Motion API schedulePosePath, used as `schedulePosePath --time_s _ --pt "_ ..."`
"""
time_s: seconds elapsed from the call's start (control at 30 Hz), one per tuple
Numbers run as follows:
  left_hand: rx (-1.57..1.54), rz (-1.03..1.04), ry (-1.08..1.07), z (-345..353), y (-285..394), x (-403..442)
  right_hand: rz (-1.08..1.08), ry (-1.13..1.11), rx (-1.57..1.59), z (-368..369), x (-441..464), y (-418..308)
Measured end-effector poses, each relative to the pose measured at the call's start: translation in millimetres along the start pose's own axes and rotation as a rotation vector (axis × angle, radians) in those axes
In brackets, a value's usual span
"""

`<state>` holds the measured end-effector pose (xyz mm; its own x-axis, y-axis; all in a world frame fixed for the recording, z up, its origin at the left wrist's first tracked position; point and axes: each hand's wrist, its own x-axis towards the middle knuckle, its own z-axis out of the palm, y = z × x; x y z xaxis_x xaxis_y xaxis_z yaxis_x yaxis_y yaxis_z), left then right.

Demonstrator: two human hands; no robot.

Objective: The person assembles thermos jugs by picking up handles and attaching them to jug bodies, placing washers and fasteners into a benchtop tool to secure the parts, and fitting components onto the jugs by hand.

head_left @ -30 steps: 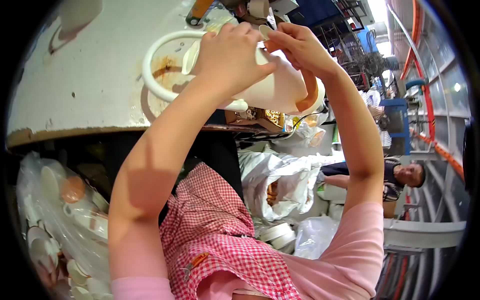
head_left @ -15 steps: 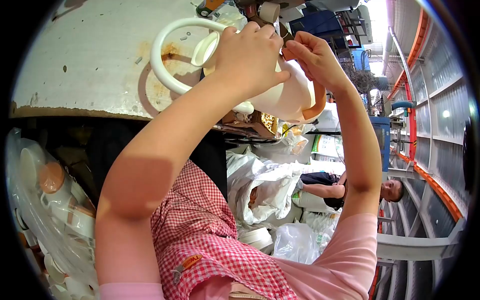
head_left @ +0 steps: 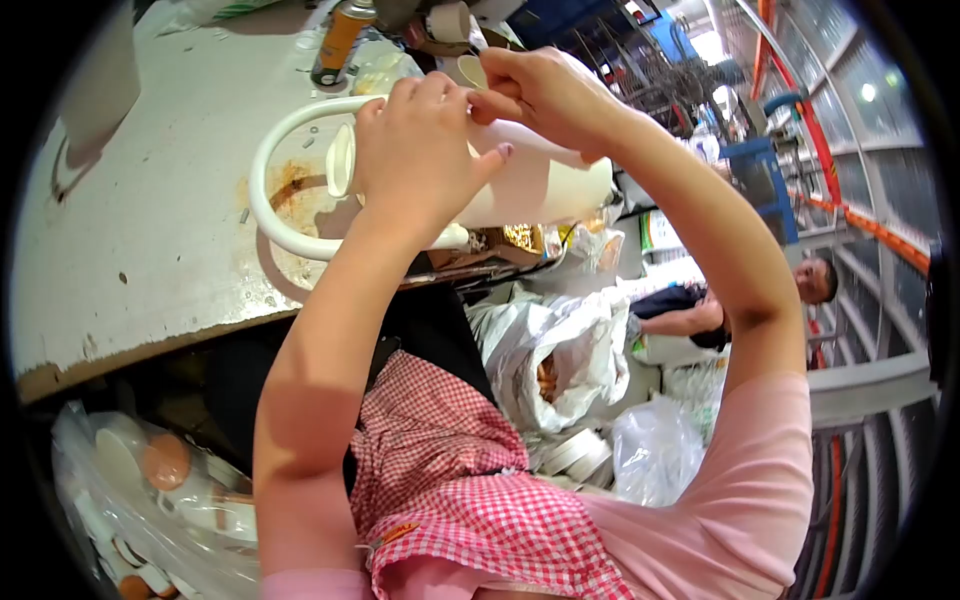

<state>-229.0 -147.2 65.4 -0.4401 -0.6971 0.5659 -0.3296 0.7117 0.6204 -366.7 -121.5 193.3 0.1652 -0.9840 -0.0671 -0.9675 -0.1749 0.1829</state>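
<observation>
Your left hand (head_left: 420,155) grasps the container (head_left: 545,185), likely steadying it; your right hand (head_left: 535,100) curls against its far side, contents hidden, so its grip can't be told.

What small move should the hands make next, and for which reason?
Probably lift the right hand slightly while the left hand steadies the white vessel: the left hand spreads across its side, and the right hand covers part of its upper edge in view, hiding what the fingertips touch.

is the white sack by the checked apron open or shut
Open: the white sack gapes, and brownish pieces show inside.
</observation>
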Motion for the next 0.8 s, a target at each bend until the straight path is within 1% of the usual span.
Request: schedulePosePath --time_s 0.03,0.1,0.17,0.27,0.33,0.47,0.5,0.57,0.6,0.7,0.77,0.8 --pt "0.025 0.015 0.025 0 0 0 0.025 0.011 0.009 4 -3 -1" --pt "-0.010 0.038 0.047 2 -1 2 -0.005 0.063 0.078 8 -1 5" --pt "0.016 0.043 0.092 5 -2 0 0.010 0.053 0.049 10 -3 6" --pt "-0.013 0.062 0.109 5 -5 1 0.033 0.043 0.030 11 -1 4" --pt "-0.016 0.062 0.104 4 -4 1 0.048 0.045 0.104 11 -3 1" --pt "-0.007 0.076 0.124 6 -4 2 0.051 0.024 0.069 7 -1 1" --pt "-0.007 0.078 0.117 4 -4 4 0.058 0.028 0.054 8 0 0" --pt "-0.033 0.038 -0.025 -1 -4 6 0.086 0.024 0.083 9 -3 -3" --pt "-0.023 0.062 -0.051 0 -5 5 0.091 0.030 0.066 14 -3 -2" --pt "-0.023 0.100 -0.008 -3 0 8 0.138 0.048 0.031 19 -4 0" --pt "0.058 0.042 -0.058 -7 7 8 0.103 0.105 0.008 19 -5 2" --pt "0.066 0.065 -0.005 -6 10 7 0.108 0.158 -0.019 18 -4 0"
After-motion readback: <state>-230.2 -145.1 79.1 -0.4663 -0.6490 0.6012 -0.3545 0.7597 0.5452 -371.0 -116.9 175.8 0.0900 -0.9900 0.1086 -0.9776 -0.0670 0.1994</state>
